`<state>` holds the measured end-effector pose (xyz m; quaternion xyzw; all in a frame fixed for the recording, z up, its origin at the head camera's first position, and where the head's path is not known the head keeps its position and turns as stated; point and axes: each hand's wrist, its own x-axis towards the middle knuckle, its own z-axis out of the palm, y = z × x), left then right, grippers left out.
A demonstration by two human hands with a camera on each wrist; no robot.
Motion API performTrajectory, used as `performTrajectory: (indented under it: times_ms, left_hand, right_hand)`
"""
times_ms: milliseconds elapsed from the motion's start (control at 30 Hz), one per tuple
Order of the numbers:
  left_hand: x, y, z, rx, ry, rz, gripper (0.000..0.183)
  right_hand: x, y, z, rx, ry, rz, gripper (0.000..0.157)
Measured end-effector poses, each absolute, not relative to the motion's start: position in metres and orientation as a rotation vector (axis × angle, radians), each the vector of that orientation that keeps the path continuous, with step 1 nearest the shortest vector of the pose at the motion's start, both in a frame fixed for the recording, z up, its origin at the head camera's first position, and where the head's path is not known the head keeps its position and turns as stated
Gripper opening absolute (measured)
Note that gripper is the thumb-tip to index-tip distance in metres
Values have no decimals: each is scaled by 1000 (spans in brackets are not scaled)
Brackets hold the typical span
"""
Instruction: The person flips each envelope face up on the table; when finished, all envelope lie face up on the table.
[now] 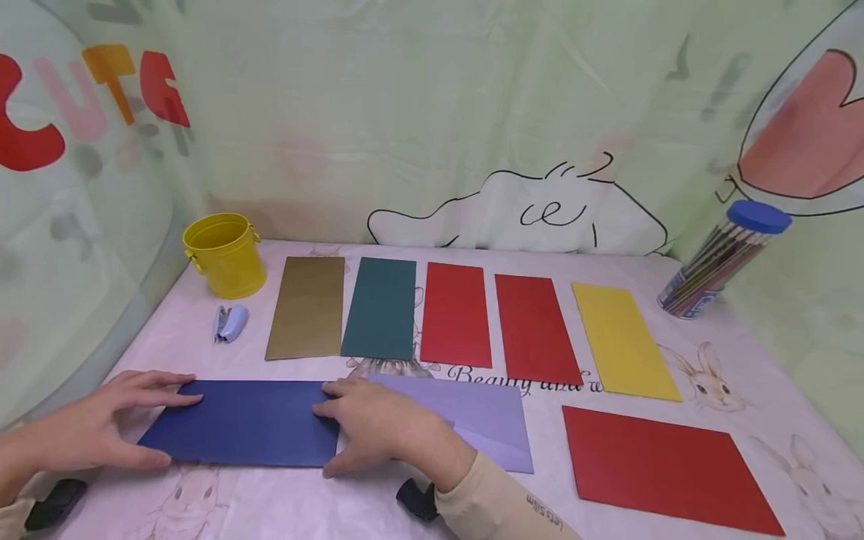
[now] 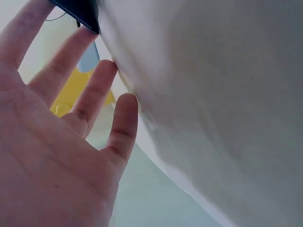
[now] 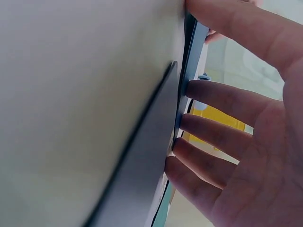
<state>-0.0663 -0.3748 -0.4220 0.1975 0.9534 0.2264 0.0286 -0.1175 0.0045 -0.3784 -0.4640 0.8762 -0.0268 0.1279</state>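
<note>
Navy-blue card (image 1: 263,424) lies crosswise at the near left of the desk (image 1: 270,495), its two ends met by a person's hands. At its left end the left hand (image 1: 111,420) has its fingers and thumb spread wide, tips touching the card without gripping it; the right hand (image 1: 378,420) rests on the other end, fingers extended and thumb apart at the near edge, likewise not closed around anything. Beige sleeve (image 1: 506,502) covers the right forearm, which partly hides a lilac card (image 1: 489,420); to the right lies a wide red card (image 1: 668,472). Farther off are a small pale-blue stapler (image 1: 231,324) and a row of upright-set cards (image 1: 379,307), brown, teal, red, red and yellow. Beyond stand a yellow bucket (image 1: 236,262), left, and a blue-lidded pencil tub (image 1: 715,262), right, before a printed pale-green cloth (image 1: 432,112).
</note>
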Motion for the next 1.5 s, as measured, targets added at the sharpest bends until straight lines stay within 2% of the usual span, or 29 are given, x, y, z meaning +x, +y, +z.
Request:
performTrajectory:
  times_ms: [400, 467, 567, 600, 700, 767, 900, 1033, 1167, 1300, 1400, 1500]
  left_hand:
    - [-66, -378, -418, 677, 3020, 785, 50]
    - [-66, -378, -417, 641, 3022, 841, 40]
    - [-66, -378, -416, 412, 3029, 925, 12]
    - [-67, -377, -416, 309, 3018, 920, 11]
    - [-68, -373, -414, 92, 2983, 921, 23]
    - [-69, -369, -412, 38, 2928, 969, 33]
    - [-72, -361, -409, 52, 2817, 1254, 42]
    - [-74, -358, -410, 195, 2738, 1510, 53]
    - [-75, -356, -413, 405, 2687, 1659, 70]
    - [-75, -354, -413, 512, 2691, 1650, 63]
    - [-75, -355, -412, 466, 2719, 1569, 54]
    - [-73, -354, -410, 364, 2707, 1493, 58]
  right_hand:
    - [-124, 4, -380, -1305, 2490, -276, 62]
    - [-130, 8, -378, -1316, 2448, -402, 55]
    - [-139, 14, -377, -1311, 2354, -700, 26]
    - [-142, 15, -377, -1293, 2323, -805, 20]
    - [-145, 13, -378, -1151, 2251, -1104, 24]
    - [-144, 11, -380, -1016, 2232, -1248, 15]
    - [-140, 6, -382, -839, 2275, -1414, 51]
    - [-138, 5, -382, -841, 2360, -1442, 53]
    - [-137, 5, -382, -860, 2417, -1422, 43]
    - [-139, 6, -383, -845, 2466, -1390, 35]
    - [-140, 6, -384, -821, 2446, -1366, 42]
    - [-142, 6, -384, -798, 2406, -1302, 59]
